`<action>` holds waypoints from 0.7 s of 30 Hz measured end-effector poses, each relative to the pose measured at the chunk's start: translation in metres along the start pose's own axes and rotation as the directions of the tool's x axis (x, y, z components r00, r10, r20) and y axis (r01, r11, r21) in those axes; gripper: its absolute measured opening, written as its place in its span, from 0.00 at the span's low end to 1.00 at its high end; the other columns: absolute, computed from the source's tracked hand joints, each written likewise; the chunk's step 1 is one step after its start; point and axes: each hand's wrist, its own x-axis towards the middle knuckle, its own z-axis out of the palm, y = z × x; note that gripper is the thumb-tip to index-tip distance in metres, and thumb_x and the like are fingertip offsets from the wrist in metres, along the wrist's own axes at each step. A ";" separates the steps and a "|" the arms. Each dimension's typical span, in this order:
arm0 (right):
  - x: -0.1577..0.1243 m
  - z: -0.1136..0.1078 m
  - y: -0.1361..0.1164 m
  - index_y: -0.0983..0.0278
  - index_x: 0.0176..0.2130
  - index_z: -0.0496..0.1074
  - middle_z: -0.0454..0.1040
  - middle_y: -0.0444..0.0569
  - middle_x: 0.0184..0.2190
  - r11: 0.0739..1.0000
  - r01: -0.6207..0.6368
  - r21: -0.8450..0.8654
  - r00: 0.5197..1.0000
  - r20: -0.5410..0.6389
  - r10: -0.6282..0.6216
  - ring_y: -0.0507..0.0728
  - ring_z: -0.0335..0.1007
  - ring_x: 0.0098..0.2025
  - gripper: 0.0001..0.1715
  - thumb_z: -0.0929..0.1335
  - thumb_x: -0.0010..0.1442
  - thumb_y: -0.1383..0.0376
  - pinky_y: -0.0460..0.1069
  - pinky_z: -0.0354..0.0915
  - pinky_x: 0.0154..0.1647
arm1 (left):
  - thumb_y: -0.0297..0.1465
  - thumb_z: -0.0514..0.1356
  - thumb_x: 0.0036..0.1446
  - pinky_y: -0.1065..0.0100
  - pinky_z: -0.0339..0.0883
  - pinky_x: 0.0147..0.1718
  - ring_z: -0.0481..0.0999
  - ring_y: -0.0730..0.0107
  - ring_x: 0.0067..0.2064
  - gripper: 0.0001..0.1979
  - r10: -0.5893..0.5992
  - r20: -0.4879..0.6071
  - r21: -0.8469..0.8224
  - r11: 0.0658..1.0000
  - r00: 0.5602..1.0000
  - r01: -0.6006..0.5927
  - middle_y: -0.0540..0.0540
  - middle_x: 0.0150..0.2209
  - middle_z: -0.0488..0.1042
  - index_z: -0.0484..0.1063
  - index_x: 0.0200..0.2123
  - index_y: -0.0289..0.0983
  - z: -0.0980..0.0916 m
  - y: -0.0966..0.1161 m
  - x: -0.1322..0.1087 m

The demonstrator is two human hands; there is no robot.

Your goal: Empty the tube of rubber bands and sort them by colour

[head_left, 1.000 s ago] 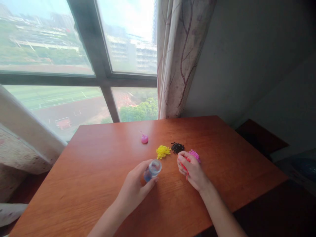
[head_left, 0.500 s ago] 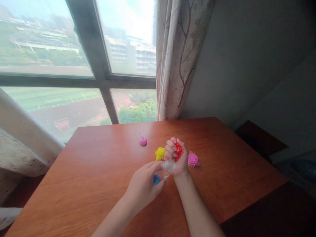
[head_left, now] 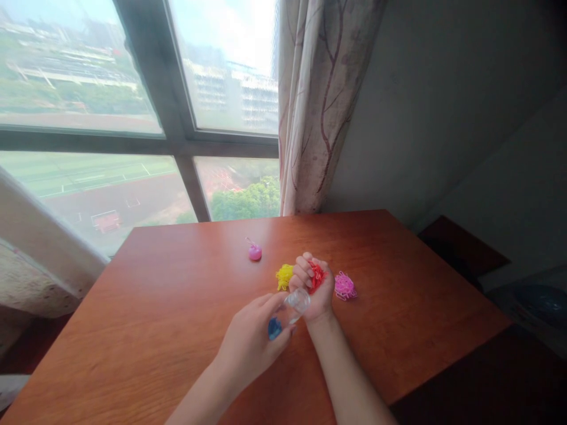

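Observation:
My left hand (head_left: 252,330) is closed around a small clear jar (head_left: 296,304), tilted with one end pointing up toward my right wrist. Something blue (head_left: 274,327) shows at its lower end; I cannot tell whether it is contents or the base. My right hand (head_left: 322,298), palm up with curled fingers, holds a bunch of red paper clips (head_left: 316,277). Beyond its fingers lies a pile of yellow paper clips (head_left: 284,276), partly hidden by the hand. A pile of pink paper clips (head_left: 345,286) rests to the right of my right hand.
A small round pink object (head_left: 254,252) with a thin stem or loop sits farther back on the brown wooden table (head_left: 177,301). Behind the table are a window (head_left: 181,141) and a patterned curtain (head_left: 310,106). A dark wall (head_left: 411,106) stands at the right.
My right hand has dipped slightly, still cupping the red paper clips. The jar stays close to it in my left hand. The whole view has shifted a little.

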 end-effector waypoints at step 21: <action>0.005 -0.002 -0.001 0.64 0.28 0.67 0.59 0.37 0.21 0.988 -0.124 -0.087 0.981 -0.164 0.108 0.43 0.52 0.18 0.11 0.72 0.54 0.63 0.35 0.49 0.13 | 0.30 0.60 0.55 0.64 0.67 0.41 0.75 0.60 0.43 0.15 0.018 0.040 0.106 0.994 0.999 -0.022 0.46 0.42 0.76 0.70 0.47 0.42 0.000 0.000 -0.002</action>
